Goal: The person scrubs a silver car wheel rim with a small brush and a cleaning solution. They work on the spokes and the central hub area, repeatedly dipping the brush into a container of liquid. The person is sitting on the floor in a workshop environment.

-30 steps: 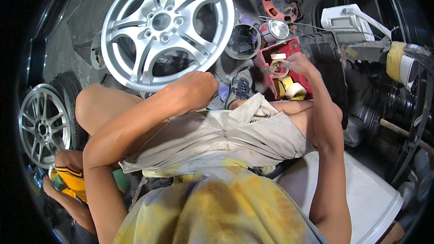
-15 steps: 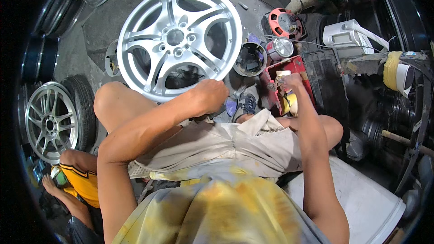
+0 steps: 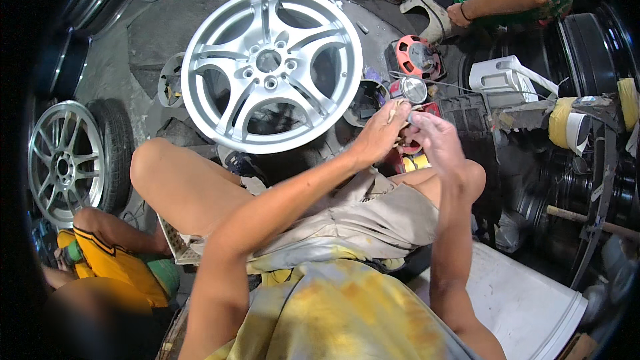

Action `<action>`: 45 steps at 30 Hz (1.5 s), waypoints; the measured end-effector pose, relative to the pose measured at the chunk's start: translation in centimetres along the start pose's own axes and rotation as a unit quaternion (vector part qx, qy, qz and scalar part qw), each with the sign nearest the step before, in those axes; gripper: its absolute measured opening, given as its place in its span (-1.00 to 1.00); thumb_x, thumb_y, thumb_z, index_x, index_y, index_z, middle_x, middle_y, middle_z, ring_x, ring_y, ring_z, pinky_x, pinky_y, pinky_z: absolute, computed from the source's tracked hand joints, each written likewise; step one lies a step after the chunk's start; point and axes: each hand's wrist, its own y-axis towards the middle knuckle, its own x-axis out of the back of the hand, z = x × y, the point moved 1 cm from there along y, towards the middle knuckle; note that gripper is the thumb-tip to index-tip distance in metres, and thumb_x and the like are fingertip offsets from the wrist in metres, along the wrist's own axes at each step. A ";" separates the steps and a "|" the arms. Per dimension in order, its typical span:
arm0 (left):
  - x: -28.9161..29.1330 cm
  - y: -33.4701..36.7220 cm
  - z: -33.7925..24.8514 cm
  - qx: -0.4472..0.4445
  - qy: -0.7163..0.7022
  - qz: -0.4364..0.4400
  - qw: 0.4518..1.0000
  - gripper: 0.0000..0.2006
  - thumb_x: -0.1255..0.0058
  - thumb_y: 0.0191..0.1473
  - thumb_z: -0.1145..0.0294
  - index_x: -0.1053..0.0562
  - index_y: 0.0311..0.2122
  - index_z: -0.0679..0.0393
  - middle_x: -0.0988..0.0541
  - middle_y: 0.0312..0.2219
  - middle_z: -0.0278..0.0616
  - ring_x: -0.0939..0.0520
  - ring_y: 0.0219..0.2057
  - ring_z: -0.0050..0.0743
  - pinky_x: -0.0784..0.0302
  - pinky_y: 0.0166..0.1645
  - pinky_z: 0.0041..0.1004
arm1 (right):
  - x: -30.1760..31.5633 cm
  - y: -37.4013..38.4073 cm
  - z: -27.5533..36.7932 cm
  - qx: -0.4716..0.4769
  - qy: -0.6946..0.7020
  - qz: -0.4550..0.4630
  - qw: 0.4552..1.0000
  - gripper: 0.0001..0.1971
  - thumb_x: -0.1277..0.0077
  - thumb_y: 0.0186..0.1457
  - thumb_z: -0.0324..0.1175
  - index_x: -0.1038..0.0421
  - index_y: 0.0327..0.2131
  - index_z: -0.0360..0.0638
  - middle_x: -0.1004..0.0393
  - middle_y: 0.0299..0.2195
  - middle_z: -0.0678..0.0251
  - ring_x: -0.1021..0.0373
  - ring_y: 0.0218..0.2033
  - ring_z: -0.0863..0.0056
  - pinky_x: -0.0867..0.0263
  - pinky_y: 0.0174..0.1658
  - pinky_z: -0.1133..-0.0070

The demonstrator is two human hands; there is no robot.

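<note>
Steadiness, we judged, best suited such close fingerwork. Our left hand [image 3: 379,136] pinched a pale scrap [image 3: 397,112] near our right hand [image 3: 437,141], whose grip we couldn't tell.

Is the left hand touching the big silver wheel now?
Apart. The head view shows a dark gap between the left hand and the big silver wheel.
</note>
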 end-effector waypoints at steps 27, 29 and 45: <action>22.3 -5.9 -16.1 0.009 0.479 -0.151 0.865 -0.62 0.12 0.29 0.10 -0.51 -0.26 0.25 -0.56 -0.44 -0.01 -0.60 -0.37 -0.22 -0.47 -0.29 -0.22 | -10.7 3.1 2.6 0.194 -0.420 0.160 0.872 -0.72 -0.07 0.22 -0.37 -0.57 -0.02 -0.18 -0.49 -0.41 0.33 -0.38 -0.39 0.52 -0.31 -0.27 0.52; 24.0 -7.3 -17.2 0.015 0.562 -0.142 0.815 -0.63 0.00 0.17 0.16 -0.46 -0.10 0.28 -0.47 -0.27 0.05 -0.58 -0.29 -0.18 -0.50 -0.25 -0.21 | -11.8 4.1 2.7 0.212 -0.481 0.174 0.833 -0.75 -0.05 0.19 -0.42 -0.59 -0.08 -0.21 -0.47 -0.42 0.18 -0.42 -0.39 0.34 -0.32 -0.26 0.46; 22.5 -9.2 -13.7 0.176 0.547 -0.088 0.814 -0.58 0.17 0.03 0.58 -0.44 0.04 0.38 -0.30 0.06 0.31 -0.52 0.01 0.37 -0.40 0.16 -0.06 | -17.1 8.5 -1.9 0.275 -0.576 0.141 0.757 -0.75 0.07 0.20 -0.36 -0.58 -0.18 -0.20 -0.48 -0.28 0.02 -0.46 -0.23 -0.01 -0.36 -0.13 0.21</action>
